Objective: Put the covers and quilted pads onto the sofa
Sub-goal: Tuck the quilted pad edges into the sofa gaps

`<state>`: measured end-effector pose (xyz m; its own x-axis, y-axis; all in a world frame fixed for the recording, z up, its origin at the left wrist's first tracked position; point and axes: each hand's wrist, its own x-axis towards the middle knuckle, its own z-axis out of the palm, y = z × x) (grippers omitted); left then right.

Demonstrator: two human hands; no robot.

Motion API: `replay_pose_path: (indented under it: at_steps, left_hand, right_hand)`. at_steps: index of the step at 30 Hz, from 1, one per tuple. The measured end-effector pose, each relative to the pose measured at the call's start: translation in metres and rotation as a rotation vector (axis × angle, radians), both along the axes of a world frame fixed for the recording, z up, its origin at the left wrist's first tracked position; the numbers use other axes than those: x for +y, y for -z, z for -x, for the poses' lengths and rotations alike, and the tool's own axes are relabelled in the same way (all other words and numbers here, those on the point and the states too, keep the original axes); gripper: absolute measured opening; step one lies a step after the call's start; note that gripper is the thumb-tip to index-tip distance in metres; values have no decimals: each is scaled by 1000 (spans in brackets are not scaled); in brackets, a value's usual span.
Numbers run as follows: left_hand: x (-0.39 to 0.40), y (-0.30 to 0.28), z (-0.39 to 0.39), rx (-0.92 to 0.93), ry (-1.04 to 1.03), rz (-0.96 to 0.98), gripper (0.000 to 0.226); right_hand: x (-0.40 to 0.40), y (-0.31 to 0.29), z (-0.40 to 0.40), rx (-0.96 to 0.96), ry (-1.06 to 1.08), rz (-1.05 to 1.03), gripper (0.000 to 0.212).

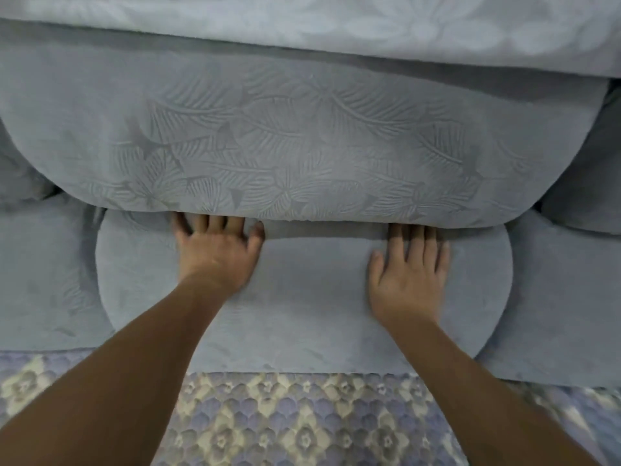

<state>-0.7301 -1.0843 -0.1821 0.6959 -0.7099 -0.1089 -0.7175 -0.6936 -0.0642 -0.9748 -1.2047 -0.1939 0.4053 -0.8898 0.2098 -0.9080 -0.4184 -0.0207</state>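
A grey-blue back cushion [302, 146] with an embossed leaf pattern fills the upper middle of the head view. Below it lies a rounded seat cushion [309, 297] in the same plush cover. My left hand [218, 250] lies flat on the seat cushion, fingers straight and spread, fingertips pushed into the gap under the back cushion. My right hand [408, 274] lies flat the same way further right, its fingertips also in that gap. A quilted pad [302, 425] with a blue and cream flower pattern covers the seat's front, partly hidden by my forearms.
More grey-blue cushions sit at the left [43, 274] and right [564, 290] of the seat cushion. A paler cover [336, 25] with a leaf pattern runs along the sofa's top edge.
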Motion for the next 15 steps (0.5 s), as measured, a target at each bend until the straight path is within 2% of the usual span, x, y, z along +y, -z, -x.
replay_pose_path:
  at_steps: [3,5,7,9,10,11,13,14,15]
  left_hand:
    - [-1,4,-1,-51,-15,45,70]
    - [7,6,7,-75,-53,205,65]
    - [31,17,32,11,-117,425,60]
    - [76,39,83,180,-191,617,61]
    - [104,52,113,314,-285,710,63]
    - [134,61,141,499,-482,809,66]
    - [180,64,177,839,-1034,944,74]
    - [186,62,175,972,-1221,1019,75]
    - [180,69,158,1132,-1301,1123,74]
  right_hand:
    - [-10,16,5,-89,-47,50,58]
    - [-10,20,5,-208,-30,88,55]
    - [18,27,19,-352,-68,126,53]
    - [74,52,54,-421,-122,-3,53]
    - [110,67,76,-474,-80,-152,52]
    - [145,77,99,-562,38,-339,51]
    - [191,92,136,-731,415,-624,58]
    - [189,95,140,-797,575,-729,61]
    - [169,98,133,-912,647,-827,63]
